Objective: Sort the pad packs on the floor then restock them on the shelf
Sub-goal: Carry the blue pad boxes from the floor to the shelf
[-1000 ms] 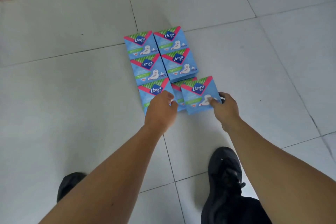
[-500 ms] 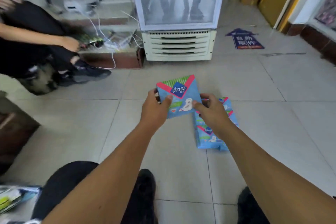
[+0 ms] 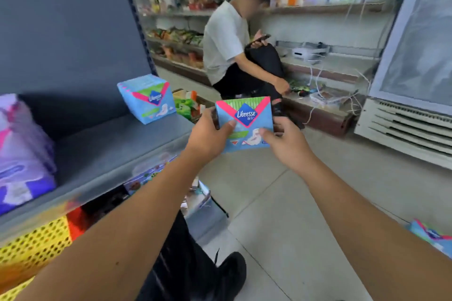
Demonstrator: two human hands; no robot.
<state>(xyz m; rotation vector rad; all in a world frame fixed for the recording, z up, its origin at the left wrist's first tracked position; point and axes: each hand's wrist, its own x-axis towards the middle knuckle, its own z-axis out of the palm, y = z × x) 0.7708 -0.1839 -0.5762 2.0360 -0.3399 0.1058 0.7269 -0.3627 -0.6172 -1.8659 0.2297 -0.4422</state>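
Blue-and-pink pad pack (image 3: 244,124) sat between our two sets of fingers: L thumb (image 3: 228,127) pressed on its front face w/ the other L fingers wrapped behind the left edge, R thumb (image 3: 265,132) on the lower right of the face, remaining R fingers hidden behind it. So both hands were closed round the one pack, neither slack. We held it upright, logo toward us, in the air just past the front corner of the grey shelf (image 3: 110,154), not touching it.

Moving outward: left hand (image 3: 208,137) and right hand (image 3: 287,146) sat close together at about the same height, wrists roughly straight, both forearms stretched well forward from the bottom of the view, converging on the pack.

Progress, as we judged it: restocking had begun but was early. One matching pack (image 3: 148,99) already stood on the shelf near its far end, tilted a bit, approx. upright. Purple packs (image 3: 22,154) filled the shelf's left end; bare grey board lay between. More blue packs (image 3: 430,237) lay on the floor at the lower right edge, count unclear, so several trips were prob. left. Whether floor sorting was finished, we couldn't tell.
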